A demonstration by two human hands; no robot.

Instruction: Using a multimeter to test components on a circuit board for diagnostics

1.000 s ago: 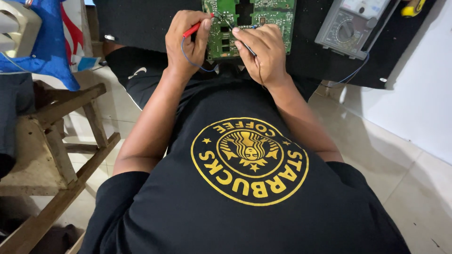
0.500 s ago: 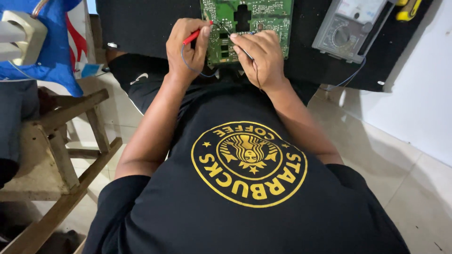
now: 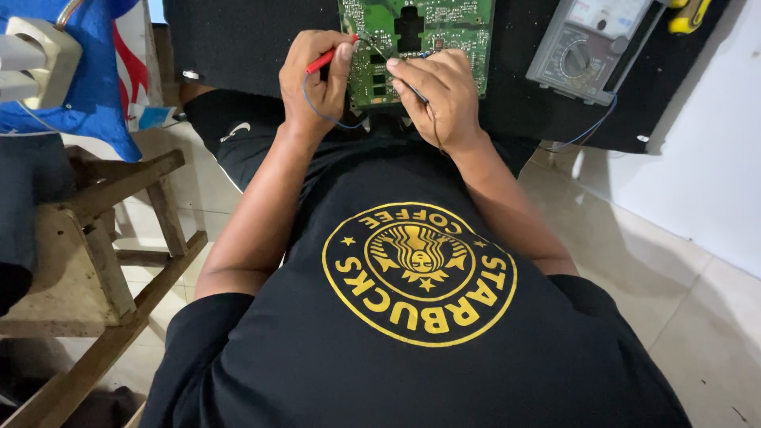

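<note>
The green circuit board (image 3: 416, 36) lies on the black desk (image 3: 238, 40) at the top of the view, just in front of the person, with both hands resting on its near edge. The left hand (image 3: 317, 83) has its fingers closed on a red probe (image 3: 329, 55) whose tip touches the board, and the right hand (image 3: 440, 95) pinches a black probe (image 3: 416, 89) against the board as well. A grey meter (image 3: 587, 47) sits on the desk to the right, and a wooden stool (image 3: 87, 238) stands on the floor to the left.

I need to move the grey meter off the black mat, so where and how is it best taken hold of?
Take the grey meter by its two long side edges, coming from above, near its lower end. It lies flat, face up, on the black mat, so those edges are free, and the dial stays untouched. Mind the blue lead trailing from its lower corner.
</note>
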